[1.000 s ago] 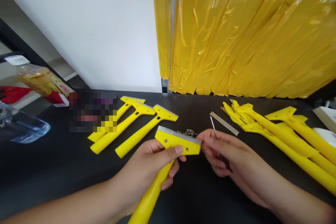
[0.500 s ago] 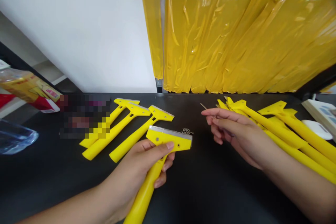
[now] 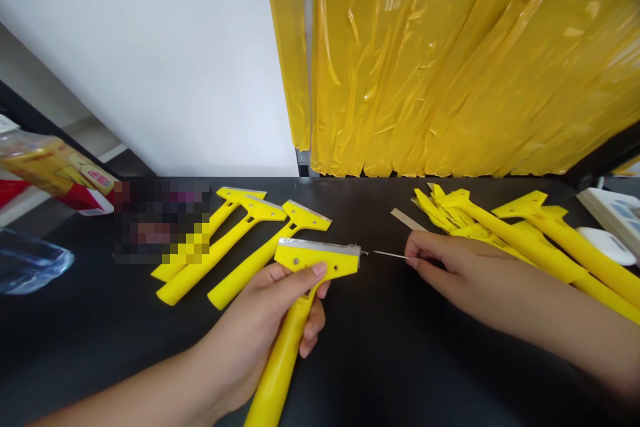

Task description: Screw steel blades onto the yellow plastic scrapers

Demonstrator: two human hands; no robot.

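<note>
Aslant, blade (image 3: 320, 246) away, the scraper (image 3: 289, 333) fills left grip (image 3: 265, 313); right grip (image 3: 447, 263) pinches leftward-pointing rod (image 3: 393, 254).

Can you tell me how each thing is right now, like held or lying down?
Held scraper: left hole filled, right hole looks empty.
Left hand: closed around that scraper.
Thin metal tool: held, not touching the scraper.
Right hand: pinching the tool.
Three scrapers: lying down.
Small screws: loose, partly hidden.
Metal strip: lying flat, partly hidden.
Yellow handles: piled up.

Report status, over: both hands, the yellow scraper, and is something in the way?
Left hand grips yellow scraper: one screw in, other hole bare. Right hand pinches thin metal tool. Scraper partly hides small metal parts.
</note>
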